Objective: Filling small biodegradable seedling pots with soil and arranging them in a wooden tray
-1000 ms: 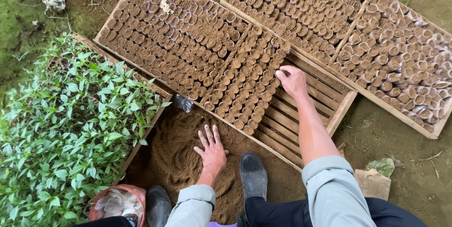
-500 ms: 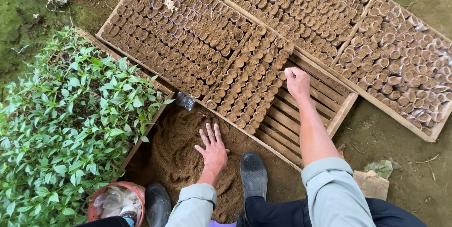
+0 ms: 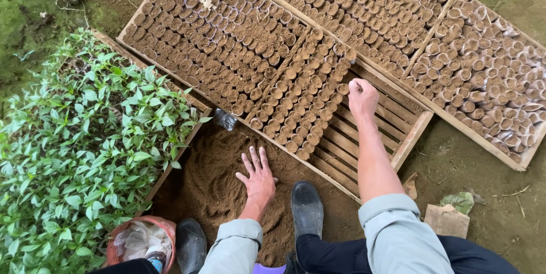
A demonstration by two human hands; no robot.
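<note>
My left hand (image 3: pixel 259 175) lies flat with fingers spread on a pile of loose brown soil (image 3: pixel 219 186) in front of my feet. My right hand (image 3: pixel 362 96) reaches into a slatted wooden tray (image 3: pixel 369 143) and is closed at the end of a row of small soil-filled pots (image 3: pixel 307 95); whether it grips one of those pots is hidden by the fingers. The near right part of that tray shows bare slats.
A crate of green seedlings (image 3: pixel 85 137) stands at the left. A second wooden tray of filled pots (image 3: pixel 455 41) lies at the upper right. My black boots (image 3: pixel 307 208), a pink bucket (image 3: pixel 139 240) and a scrap of cardboard (image 3: pixel 446 220) are nearby.
My right hand has closed from a pointing reach and sits slightly farther along the row of pots. My left hand stays on the soil.
</note>
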